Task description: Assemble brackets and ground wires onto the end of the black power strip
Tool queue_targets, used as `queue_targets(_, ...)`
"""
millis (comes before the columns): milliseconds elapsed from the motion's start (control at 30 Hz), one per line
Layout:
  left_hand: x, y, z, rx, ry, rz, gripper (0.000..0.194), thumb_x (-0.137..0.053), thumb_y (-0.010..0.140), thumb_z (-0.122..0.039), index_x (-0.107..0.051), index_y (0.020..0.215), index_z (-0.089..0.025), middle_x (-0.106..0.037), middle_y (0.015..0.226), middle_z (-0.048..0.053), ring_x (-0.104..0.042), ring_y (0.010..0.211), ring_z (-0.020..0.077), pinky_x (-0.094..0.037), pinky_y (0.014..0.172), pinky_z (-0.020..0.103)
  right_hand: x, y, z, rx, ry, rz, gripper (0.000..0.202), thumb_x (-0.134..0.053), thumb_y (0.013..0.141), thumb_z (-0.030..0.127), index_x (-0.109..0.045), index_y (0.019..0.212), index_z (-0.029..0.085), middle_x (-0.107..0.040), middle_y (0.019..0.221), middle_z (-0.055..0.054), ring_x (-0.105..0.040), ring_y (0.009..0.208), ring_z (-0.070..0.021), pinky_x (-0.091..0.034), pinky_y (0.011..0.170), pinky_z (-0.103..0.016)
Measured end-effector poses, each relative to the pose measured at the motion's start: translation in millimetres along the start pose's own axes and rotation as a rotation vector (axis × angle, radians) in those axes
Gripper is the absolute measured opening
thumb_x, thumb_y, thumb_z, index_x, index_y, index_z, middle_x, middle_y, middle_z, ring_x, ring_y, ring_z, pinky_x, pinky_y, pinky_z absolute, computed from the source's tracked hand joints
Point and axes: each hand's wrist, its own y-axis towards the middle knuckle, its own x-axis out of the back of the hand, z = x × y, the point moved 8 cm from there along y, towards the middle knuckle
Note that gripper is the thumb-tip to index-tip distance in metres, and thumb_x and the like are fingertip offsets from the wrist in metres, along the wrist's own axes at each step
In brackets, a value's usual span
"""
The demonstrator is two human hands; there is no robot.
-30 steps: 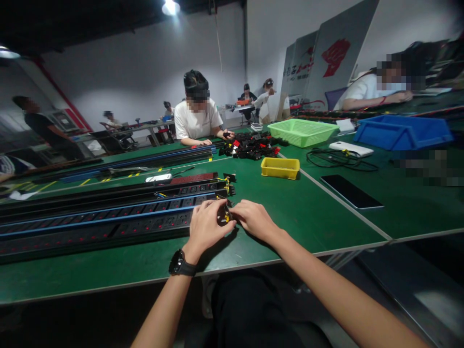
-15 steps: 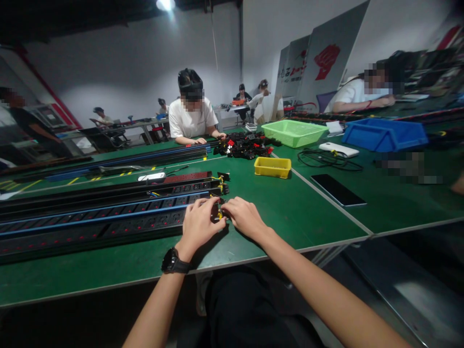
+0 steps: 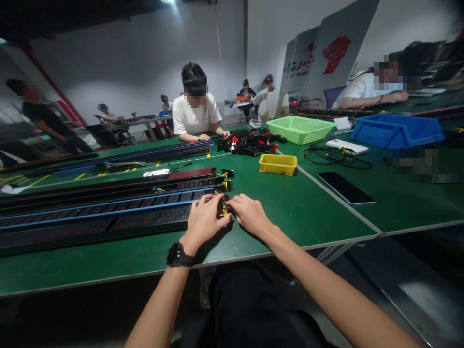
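Observation:
A long black power strip (image 3: 145, 220) with sockets and small red lights lies along the green table nearest me. My left hand (image 3: 206, 218), with a black watch on its wrist, is curled round the strip's right end, thumb and fingers on either side of it. Yellow wires (image 3: 225, 210) show in the gap between thumb and forefinger. Just right of that end, my right hand (image 3: 248, 212) has its fingers pinched together against it. Whatever small part they hold is hidden by the fingers. Another strip with an open end (image 3: 227, 182) and yellow wires lies just behind.
Beyond my hands stand a yellow bin (image 3: 278, 166), a green basket (image 3: 300, 131) and a blue bin (image 3: 397, 133). A heap of black and red parts (image 3: 252, 141) lies before a co-worker (image 3: 195, 113). A dark tablet (image 3: 345, 187) and a cable (image 3: 335, 157) lie right.
The whole view has shifted slightly, so everything sits a little further right. Both hands stay at the strip's end, with only small finger movement.

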Motion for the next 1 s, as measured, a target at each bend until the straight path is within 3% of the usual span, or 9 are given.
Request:
queue_targets(533,-1.1,0.4,0.1,-0.007,0.003,0.017,0.054,-0.065,0.090,-0.041,-0.055,0.140,-0.023,-0.067,0.137,0.009,-0.053,0.133,0.0300,-0.041,0.106,0.049,-0.8,0.8,3.3,-0.045,-0.045,0.018,0.019,-0.059,0.096,0.014,-0.065,0.113,0.020,-0.067,0.115,-0.012,-0.054,0.107,-0.0264,-0.046,0.071,-0.030)
queue_targets(1000,-2.7,-2.3,-0.9,-0.055,0.024,0.000,0.054,-0.065,0.090,-0.041,-0.053,0.141,-0.025,-0.066,0.138,0.007,-0.052,0.133,0.0292,-0.041,0.105,0.048,-2.2,-5.5,2.4,-0.065,-0.081,0.046,0.018,-0.050,0.102,0.019,-0.065,0.112,0.021,-0.068,0.113,-0.008,-0.057,0.106,-0.0227,-0.045,0.069,-0.029)
